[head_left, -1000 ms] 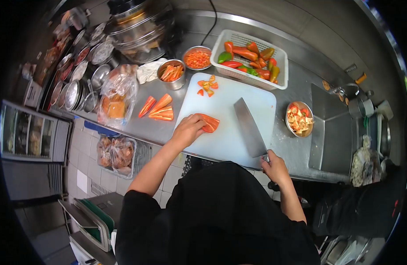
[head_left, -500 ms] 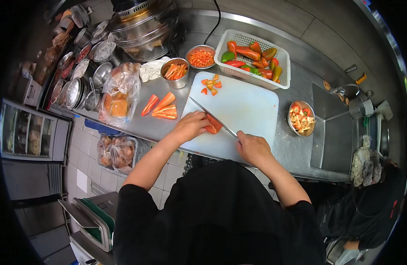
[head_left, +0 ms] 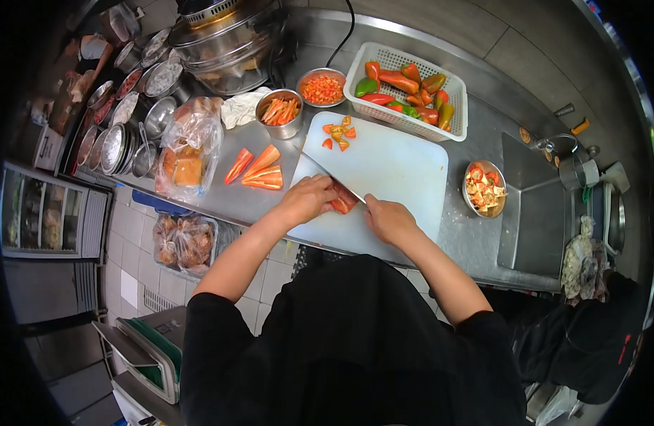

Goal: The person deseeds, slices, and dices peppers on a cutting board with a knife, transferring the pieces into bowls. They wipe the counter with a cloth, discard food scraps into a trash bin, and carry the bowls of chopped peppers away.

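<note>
On the white cutting board [head_left: 405, 184], my left hand [head_left: 308, 199] presses down on a piece of red pepper [head_left: 344, 199] near the board's left part. My right hand [head_left: 391, 221] is wrapped round the handle of a knife [head_left: 334, 177], whose blade lies slantwise along the pepper piece, close to my left fingertips. Small pepper ends [head_left: 339, 133] lie at the board's top left corner. Left of the board, on the steel counter, are long slices of red pepper [head_left: 263, 170].
Behind the board are a basket of peppers [head_left: 454, 135], a bowl of diced pepper [head_left: 322, 90] and a bowl of strips [head_left: 281, 112]. A bowl of trimmings [head_left: 485, 189] stands right, beside the sink [head_left: 536, 227]. Bagged food [head_left: 190, 153] sits left. A person in black [head_left: 589, 341] is at lower right.
My right hand has moved left and slightly up with the knife, and the blade has slid up-left along the pepper piece. My left hand stays on the pepper.
</note>
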Tool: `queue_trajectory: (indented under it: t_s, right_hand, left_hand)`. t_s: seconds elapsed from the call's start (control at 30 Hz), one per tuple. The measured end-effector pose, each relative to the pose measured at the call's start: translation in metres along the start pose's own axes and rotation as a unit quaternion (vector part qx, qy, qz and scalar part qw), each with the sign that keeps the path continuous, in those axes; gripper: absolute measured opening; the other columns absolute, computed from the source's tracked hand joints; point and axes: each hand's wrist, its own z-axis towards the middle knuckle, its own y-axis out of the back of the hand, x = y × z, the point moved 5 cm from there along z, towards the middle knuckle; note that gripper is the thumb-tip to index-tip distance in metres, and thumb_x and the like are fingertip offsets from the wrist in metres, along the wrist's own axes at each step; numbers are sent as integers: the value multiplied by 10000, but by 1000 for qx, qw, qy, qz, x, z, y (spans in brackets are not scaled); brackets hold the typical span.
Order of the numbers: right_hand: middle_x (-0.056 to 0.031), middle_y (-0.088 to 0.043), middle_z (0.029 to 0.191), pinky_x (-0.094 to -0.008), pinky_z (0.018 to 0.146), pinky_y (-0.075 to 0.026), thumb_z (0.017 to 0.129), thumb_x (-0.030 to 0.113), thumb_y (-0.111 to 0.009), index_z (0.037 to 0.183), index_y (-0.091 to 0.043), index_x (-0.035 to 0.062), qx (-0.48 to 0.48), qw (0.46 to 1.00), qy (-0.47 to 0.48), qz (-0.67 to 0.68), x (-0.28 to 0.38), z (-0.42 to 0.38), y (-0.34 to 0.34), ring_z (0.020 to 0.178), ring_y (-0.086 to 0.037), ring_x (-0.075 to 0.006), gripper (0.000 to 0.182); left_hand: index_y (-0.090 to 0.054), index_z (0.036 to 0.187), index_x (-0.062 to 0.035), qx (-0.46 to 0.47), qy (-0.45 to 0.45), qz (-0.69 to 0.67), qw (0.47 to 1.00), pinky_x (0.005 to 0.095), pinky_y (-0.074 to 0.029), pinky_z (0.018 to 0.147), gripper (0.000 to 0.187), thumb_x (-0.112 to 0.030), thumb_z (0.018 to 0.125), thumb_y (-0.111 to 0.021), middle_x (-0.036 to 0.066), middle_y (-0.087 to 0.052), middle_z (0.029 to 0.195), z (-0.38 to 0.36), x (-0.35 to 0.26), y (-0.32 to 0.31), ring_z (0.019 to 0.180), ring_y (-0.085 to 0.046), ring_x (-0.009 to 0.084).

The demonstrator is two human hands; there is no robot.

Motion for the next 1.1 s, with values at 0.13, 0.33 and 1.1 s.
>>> queue_trajectory:
  t_s: [0.13, 0.33, 1.1]
  right_hand:
    - [-251, -713, 912, -534, 795, -538, 970, 174, -515, 1107, -555, 1, 41, 999, 8, -19, 9, 13, 22, 885, -699, -424, 224]
    - [-251, -719, 953, -530, 819, -542, 999, 209, -497, 1130, -555, -2, 57, 998, -19, -24, 14, 18, 3, 915, -702, -420, 255]
    - [-253, -714, 1007, -523, 866, -531, 1010, 248, -526, 1168, -546, 0, 105, 994, -8, -14, 24, 18, 31, 965, -688, -430, 295]
  left_hand:
    - [-717, 1052, -112, 7, -6, 11, 1000, 423, -493, 965, 254, -174, 813, -777, 79, -625, 1134, 2, 2, -3, 1121, -594, 298]
    - [-731, 1039, -98, 2, 3, -29, 1000, 424, -475, 983, 245, -187, 816, -775, 79, -618, 1100, 0, 3, -2, 1135, -573, 284]
    - [-708, 1041, -107, -8, 8, -23, 1000, 426, -494, 951, 247, -159, 807, -769, 84, -603, 1112, -7, 5, -3, 1091, -588, 305]
